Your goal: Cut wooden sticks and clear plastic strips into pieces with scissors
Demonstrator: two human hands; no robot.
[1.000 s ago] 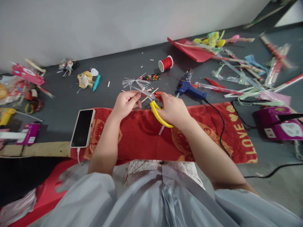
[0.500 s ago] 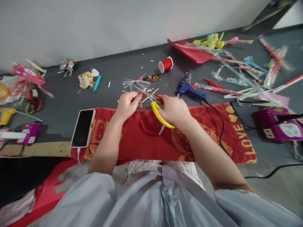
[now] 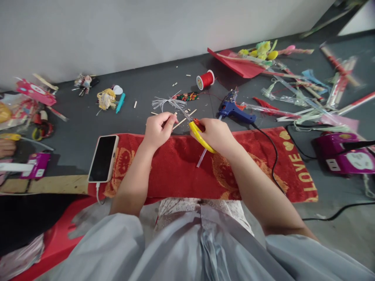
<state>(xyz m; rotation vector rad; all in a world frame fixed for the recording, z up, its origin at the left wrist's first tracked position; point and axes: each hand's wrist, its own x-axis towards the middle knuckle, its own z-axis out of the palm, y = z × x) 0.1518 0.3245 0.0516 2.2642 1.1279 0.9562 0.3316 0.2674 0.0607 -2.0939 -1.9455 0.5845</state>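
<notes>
My right hand (image 3: 216,134) is closed around yellow-handled scissors (image 3: 199,137), whose blades point up and left, away from me. Just left of the blades, my left hand (image 3: 159,128) pinches a short pale stick (image 3: 175,114) between thumb and fingertips; most of it is hidden. Beyond the hands lie a bundle of thin silvery wires (image 3: 168,103) and a patterned green and orange strip (image 3: 187,96). A longer pale stick (image 3: 184,119) lies between the hands. Both hands are over the far edge of a red towel (image 3: 175,168).
A blue glue gun (image 3: 237,110) with a black cord lies right of my right hand. Beyond are a red thread spool (image 3: 205,80) and red paper (image 3: 240,66). A phone (image 3: 103,159) rests on the left. Another person's hand (image 3: 7,148) is at the far left edge.
The scissors have moved slightly down and right, away from my left hand. Another small pale piece now lies near the spool. Another person's hand has come in at the left by the yellow glue gun.
</notes>
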